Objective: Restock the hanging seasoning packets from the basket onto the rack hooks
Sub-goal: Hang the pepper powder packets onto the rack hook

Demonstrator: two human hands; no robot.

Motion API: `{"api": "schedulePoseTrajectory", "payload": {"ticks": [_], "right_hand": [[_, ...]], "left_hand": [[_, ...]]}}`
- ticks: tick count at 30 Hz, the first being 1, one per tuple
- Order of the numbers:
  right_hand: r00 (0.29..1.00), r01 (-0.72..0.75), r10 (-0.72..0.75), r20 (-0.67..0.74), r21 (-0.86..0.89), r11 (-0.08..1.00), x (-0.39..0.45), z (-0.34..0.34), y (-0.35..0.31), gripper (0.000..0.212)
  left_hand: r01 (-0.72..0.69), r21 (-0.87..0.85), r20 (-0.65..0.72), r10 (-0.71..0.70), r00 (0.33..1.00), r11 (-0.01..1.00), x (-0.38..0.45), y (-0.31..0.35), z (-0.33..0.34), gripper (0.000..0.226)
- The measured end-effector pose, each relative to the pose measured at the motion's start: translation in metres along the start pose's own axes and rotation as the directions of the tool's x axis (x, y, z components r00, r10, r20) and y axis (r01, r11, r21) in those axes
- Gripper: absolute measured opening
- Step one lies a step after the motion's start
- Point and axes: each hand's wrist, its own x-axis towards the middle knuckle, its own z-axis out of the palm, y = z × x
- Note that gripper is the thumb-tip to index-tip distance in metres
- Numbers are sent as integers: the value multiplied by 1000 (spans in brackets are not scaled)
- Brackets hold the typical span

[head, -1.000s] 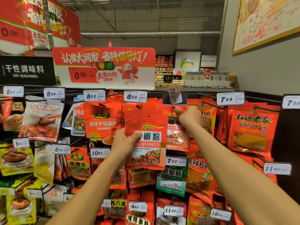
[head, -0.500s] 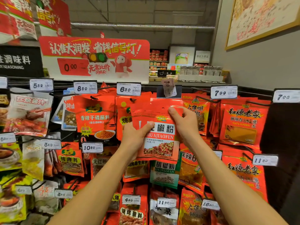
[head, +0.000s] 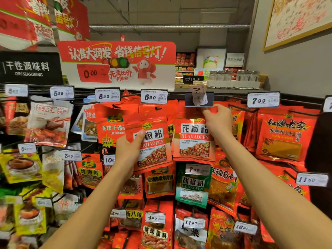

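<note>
left hand point(head: 128, 153) grips a red HUAJIAOFEN packet point(head: 150, 144) by its left edge, thumb across the front, fingers behind; packet is tilted, top leaning left, held in front of the rack point(head: 305, 105), off any hook; it overlaps the orange dipping-spice packet point(head: 110, 130) hanging behind it; right hand point(head: 218, 121) is up at the top of a second, hanging HUAJIAOFEN packet point(head: 194, 139), fingers curled and pinching its header just below the tilted 7.00 price tag point(head: 198, 95) in its dark holder; that packet hangs roughly upright, just right of the held one, edges near but can't tell if touching; hook under the right hand is hidden by the fingers, so can't tell if the hole is seated; both forearms reach up from the lower edge; green HUJIAOFEN packet point(head: 193, 186) hangs directly below the right-hand packet; 6.80 tag point(head: 154, 96) sits above the held packet; basket not in view; red promo sign point(head: 116, 63) on top of the rack
</note>
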Motion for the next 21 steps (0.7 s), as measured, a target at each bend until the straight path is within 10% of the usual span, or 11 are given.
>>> {"api": "schedulePoseTrajectory", "payload": {"ticks": [21], "right_hand": [[999,-26,35,14,-405,914,4,-1,5,40]], "left_hand": [[-36,2,106,35,994,999,-10,6,11,17]]}}
